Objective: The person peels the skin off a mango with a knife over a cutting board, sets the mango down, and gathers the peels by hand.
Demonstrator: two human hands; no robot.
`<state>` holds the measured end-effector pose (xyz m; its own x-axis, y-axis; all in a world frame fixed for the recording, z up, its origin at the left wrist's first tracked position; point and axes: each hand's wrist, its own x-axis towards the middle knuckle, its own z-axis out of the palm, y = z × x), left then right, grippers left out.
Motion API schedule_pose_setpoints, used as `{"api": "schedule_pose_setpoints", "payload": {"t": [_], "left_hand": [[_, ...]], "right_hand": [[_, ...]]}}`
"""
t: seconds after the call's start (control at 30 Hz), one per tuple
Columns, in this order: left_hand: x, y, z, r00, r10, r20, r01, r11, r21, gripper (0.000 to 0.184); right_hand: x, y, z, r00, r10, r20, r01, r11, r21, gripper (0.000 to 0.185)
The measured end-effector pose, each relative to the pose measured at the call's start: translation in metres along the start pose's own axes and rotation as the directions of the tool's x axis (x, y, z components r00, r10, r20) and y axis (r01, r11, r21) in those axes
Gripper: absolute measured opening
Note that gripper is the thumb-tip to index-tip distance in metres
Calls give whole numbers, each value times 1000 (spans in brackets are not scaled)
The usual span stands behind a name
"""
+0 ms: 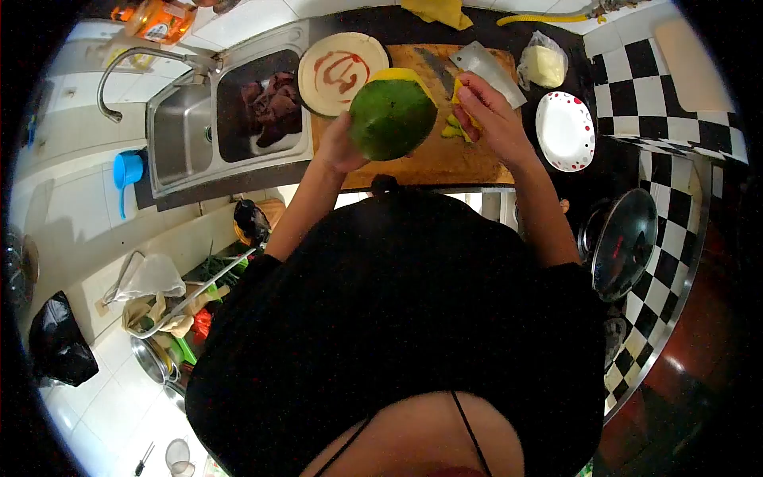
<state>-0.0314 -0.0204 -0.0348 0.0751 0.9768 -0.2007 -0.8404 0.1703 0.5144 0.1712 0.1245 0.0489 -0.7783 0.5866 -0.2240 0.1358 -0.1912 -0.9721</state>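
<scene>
My left hand (340,147) grips a big green-skinned fruit that looks like a papaya (393,119), held up over the wooden cutting board (445,167). Along its upper edge the skin is off and yellow shows. To the right of it, my right hand (489,115) is closed around a small yellow thing (457,89), mostly covered by the fingers, so its kind is unclear. Green and yellow peelings (453,129) lie on the board just below that hand. A cleaver (486,70) rests at the board's back right corner.
A round plate (380,57) with red smears overlaps the board's left side. Beyond it is a steel sink (179,131) with dark cloth in one basin. On the right are a red-dotted white dish (565,131), a bagged yellowish block (547,67) and a lidded pan (628,242).
</scene>
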Motion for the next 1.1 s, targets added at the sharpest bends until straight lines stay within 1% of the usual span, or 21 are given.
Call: {"api": "schedule_pose_setpoints", "payload": {"t": [0.03, 0.07, 0.1, 0.13, 0.17, 0.23, 0.37, 0.43, 0.5, 0.57, 0.63, 0.67, 0.73, 0.8, 0.9, 1.0, 1.1], "left_hand": [[0, 0, 0, 1000, 0, 0, 0, 1000, -2, 85], [1, -1, 0, 1000, -3, 24, 4, 999, -44, 83], [1, -2, 0, 999, -6, 47, 11, 996, -85, 81], [1, -2, 0, 999, -7, 47, 11, 996, -87, 81], [1, -2, -1, 997, -8, 73, 13, 997, -69, 81], [1, -2, -3, 995, -13, 98, 18, 998, -54, 80], [1, -2, -4, 993, -32, 112, 35, 999, -29, 79], [1, 1, -1, 994, -42, 105, 44, 999, -13, 79], [2, 4, 1, 992, -63, 108, 60, 998, 30, 79], [3, 5, 0, 992, -60, 113, 56, 998, 33, 79], [5, 5, 0, 991, -56, 119, 52, 998, 35, 79], [6, 6, 1, 991, -64, 120, 61, 998, 28, 79], [8, 9, 4, 990, -72, 121, 69, 997, 22, 79], [10, 12, 8, 983, -84, 164, 74, 995, 70, 80], [11, 16, 14, 984, -69, 166, 48, 991, 125, 82], [10, 16, 16, 990, -71, 122, 55, 990, 131, 83], [11, 15, 16, 988, -84, 130, 70, 991, 111, 83]], "right_hand": [[2, -3, 2, 998, 55, -13, -56, 994, -98, 29], [5, -2, 3, 998, 56, -12, -57, 993, -100, 29], [9, 1, 2, 999, -35, -14, 31, 969, -244, 37], [10, 2, 4, 992, -126, -2, 116, 917, -383, 45], [9, -1, 6, 992, -125, -2, 114, 917, -382, 45], [6, -14, 12, 991, -124, -46, 67, 770, -634, 51], [6, -17, 11, 996, -85, -16, 56, 766, -640, 57], [5, -20, 11, 999, -43, -14, 22, 735, -678, 58], [5, -18, 9, 999, -53, -7, 35, 741, -671, 59], [5, -18, 9, 998, -64, 1, 48, 746, -664, 60], [5, -19, 7, 997, -81, 0, 55, 672, -739, 62], [6, -19, 6, 997, -81, -1, 54, 672, -739, 62], [7, -18, 3, 996, -94, 5, 62, 613, -787, 64], [7, -17, 2, 995, -102, 8, 71, 634, -770, 64], [5, -18, 3, 995, -99, 9, 74, 673, -736, 64], [2, -23, 5, 997, -79, 1, 56, 701, -710, 62], [2, -21, 5, 997, -74, -2, 53, 736, -675, 60]]}}
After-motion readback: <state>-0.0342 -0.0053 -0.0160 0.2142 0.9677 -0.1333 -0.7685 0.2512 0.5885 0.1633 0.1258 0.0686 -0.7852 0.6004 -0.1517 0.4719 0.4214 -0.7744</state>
